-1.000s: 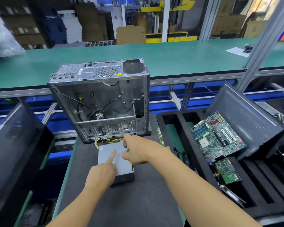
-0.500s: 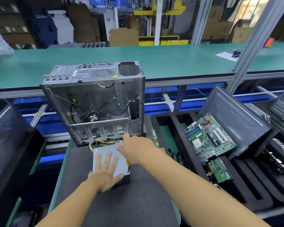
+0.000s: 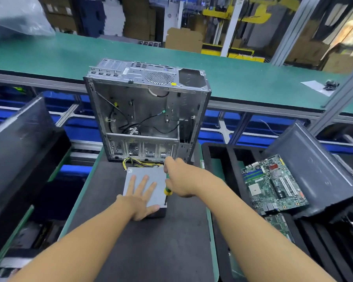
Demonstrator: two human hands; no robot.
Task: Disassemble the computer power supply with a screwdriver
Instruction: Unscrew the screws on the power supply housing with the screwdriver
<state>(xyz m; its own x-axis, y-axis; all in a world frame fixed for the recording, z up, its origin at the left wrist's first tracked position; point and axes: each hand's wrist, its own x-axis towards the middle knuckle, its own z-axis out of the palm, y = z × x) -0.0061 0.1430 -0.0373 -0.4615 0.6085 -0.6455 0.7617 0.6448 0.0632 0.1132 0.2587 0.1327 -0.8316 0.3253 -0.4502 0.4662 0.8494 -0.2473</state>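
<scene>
left hand (image 3: 141, 197) flat, fingers spread, pressing the grey metal power supply box (image 3: 146, 187); right hand (image 3: 179, 178) fisted round a green-and-yellow-handled screwdriver (image 3: 167, 191), tip down at the box's right edge.

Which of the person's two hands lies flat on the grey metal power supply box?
The left hand, fingers spread on the grey metal power supply box; the right hand instead grips a green-and-yellow-handled screwdriver.

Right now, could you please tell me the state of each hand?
Left hand: open, fingers spread flat on top of the power supply.
Right hand: closed around the screwdriver, its tip at the power supply's near right corner.
</scene>
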